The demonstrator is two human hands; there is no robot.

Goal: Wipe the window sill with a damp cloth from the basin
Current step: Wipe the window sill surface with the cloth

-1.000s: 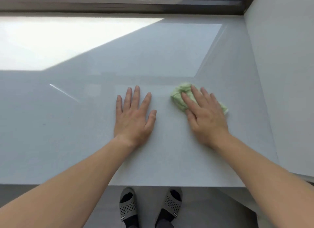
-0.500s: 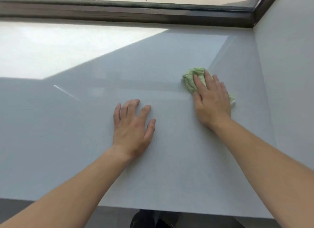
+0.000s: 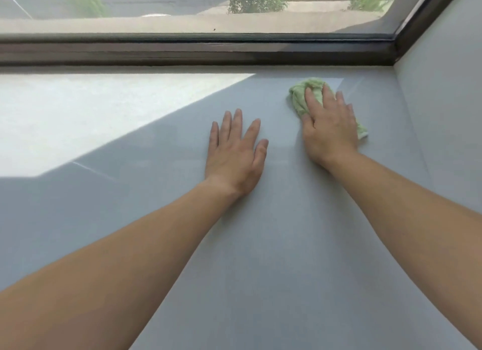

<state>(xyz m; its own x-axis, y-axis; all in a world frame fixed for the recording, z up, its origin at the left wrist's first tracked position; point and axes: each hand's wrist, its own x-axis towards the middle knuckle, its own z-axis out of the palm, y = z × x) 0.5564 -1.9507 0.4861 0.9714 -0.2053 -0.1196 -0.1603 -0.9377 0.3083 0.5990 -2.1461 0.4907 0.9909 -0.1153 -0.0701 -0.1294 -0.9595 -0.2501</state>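
nearest camera, two bare forearms reach out over grey window sill (image 3: 273,245). left hand (image 3: 236,154) lies flat, fingers spread, palm on sill, holding nothing, likely bracing. right hand (image 3: 330,126) beyond it, straight fingers pressing bunched green cloth (image 3: 303,97) onto sill, toward far right corner. side wall (image 3: 443,127) just beside cloth; dark window frame (image 3: 195,53) behind. risk: bunched cloth leaves corner strip by frame unwiped; damp sill could let bracing palm slip.
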